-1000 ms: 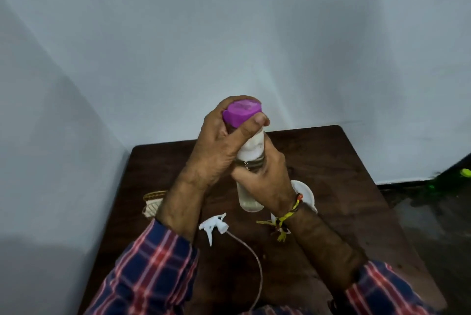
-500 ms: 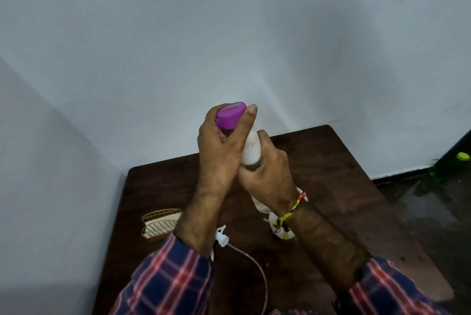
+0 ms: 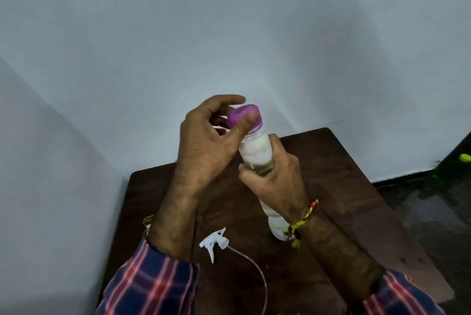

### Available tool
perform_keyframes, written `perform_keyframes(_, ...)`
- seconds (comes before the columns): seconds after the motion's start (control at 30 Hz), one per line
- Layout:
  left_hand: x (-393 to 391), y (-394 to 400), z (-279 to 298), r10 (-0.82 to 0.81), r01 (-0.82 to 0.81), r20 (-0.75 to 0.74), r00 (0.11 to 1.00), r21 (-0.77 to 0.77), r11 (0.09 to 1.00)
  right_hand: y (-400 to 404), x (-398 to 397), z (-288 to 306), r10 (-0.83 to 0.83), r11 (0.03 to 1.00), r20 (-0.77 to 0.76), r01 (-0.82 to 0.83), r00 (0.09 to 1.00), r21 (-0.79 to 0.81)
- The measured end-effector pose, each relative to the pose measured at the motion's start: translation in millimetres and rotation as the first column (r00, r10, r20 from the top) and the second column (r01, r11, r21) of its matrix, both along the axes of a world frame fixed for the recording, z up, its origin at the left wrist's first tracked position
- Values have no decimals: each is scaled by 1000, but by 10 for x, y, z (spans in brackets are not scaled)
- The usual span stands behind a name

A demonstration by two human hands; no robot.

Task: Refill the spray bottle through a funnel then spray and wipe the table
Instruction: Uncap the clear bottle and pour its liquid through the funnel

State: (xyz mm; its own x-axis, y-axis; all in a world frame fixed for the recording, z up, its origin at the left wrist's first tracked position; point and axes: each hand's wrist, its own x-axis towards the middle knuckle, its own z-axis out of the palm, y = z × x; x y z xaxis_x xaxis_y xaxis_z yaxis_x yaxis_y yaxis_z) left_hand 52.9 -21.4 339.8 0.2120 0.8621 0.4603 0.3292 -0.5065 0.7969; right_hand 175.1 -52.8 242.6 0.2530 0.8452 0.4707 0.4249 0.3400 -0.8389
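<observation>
While the left hand (image 3: 204,146) pinches the purple cap (image 3: 244,115) at twelve o'clock of the bottle (image 3: 256,154) gripped by the right hand (image 3: 276,182), the spray head (image 3: 214,242) lies off on the table (image 3: 331,161), so pouring, spraying and wiping seem still to come.

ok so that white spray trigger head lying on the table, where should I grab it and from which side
Probably by the round collar of the spray trigger head, coming from above with thumb and finger. It lies on its side on the table, lever pointing toward you, dip tube trailing off right, so avoid those thin parts.
</observation>
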Motion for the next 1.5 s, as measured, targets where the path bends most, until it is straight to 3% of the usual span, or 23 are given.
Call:
perform_keyframes(0.03,-18,4,13,58,-58,33,998,7,998,-22,3,0,-2,1000,-1,2,1000,7)
perform_keyframes(0.07,-48,3,45,16,-11,92,996,-57,998,-40,8,7,-5,1000,-7,5,1000,14)
perform_keyframes(0.13,-103,6,56,-206,265,238,949,-255,930,-75,29,33,-10,1000,-24,11,1000,28)
perform_keyframes(0.17,-114,-12,71,-277,349,265,924,-283,893,-90,38,50,-9,999,-32,10,999,35)
perform_keyframes(0.23,-76,-54,105,-292,329,191,937,-205,922,-123,67,70,-6,999,-41,8,999,49)
perform_keyframes(0.33,-2,-44,124,-143,147,81,986,-44,988,-169,87,68,11,999,-63,-8,998,43)
perform_keyframes(0.4,-24,-18,123,-255,277,146,956,-163,947,-193,115,85,31,998,-93,-26,995,49)
perform_keyframes(0.47,-62,-18,101,-426,505,292,856,-300,809,-208,164,118,64,997,-123,-58,990,53)
perform_keyframes(0.53,-77,-7,47,-492,600,361,792,-319,733,-220,216,144,116,993,-157,-109,981,54)
perform_keyframes(0.67,-7,-20,12,-472,560,337,814,-243,792,-257,242,161,216,976,-185,-212,959,45)
perform_keyframes(0.8,42,-71,37,-485,565,328,810,-221,795,-257,258,170,237,971,-136,-240,962,-5)
perform_keyframes(0.9,110,-138,98,-400,465,294,868,-202,862,-265,261,162,205,978,-137,-209,969,-15)
perform_keyframes(1.03,318,-257,182,-141,148,132,981,-48,988,-274,253,193,145,989,-134,-147,980,-6)
perform_keyframes(1.17,472,-297,180,135,-140,61,989,84,987,-269,255,198,26,999,-25,-26,999,24)
perform_keyframes(1.27,476,-264,230,275,-291,120,954,149,945,-290,280,149,-64,997,71,61,995,47)
perform_keyframes(1.37,400,-122,299,297,-335,237,925,139,932,-327,361,72,-68,998,-14,69,998,12)
perform_keyframes(1.5,202,241,-67,256,-246,312,915,-72,967,-356,484,7,-80,997,-53,79,995,-21)
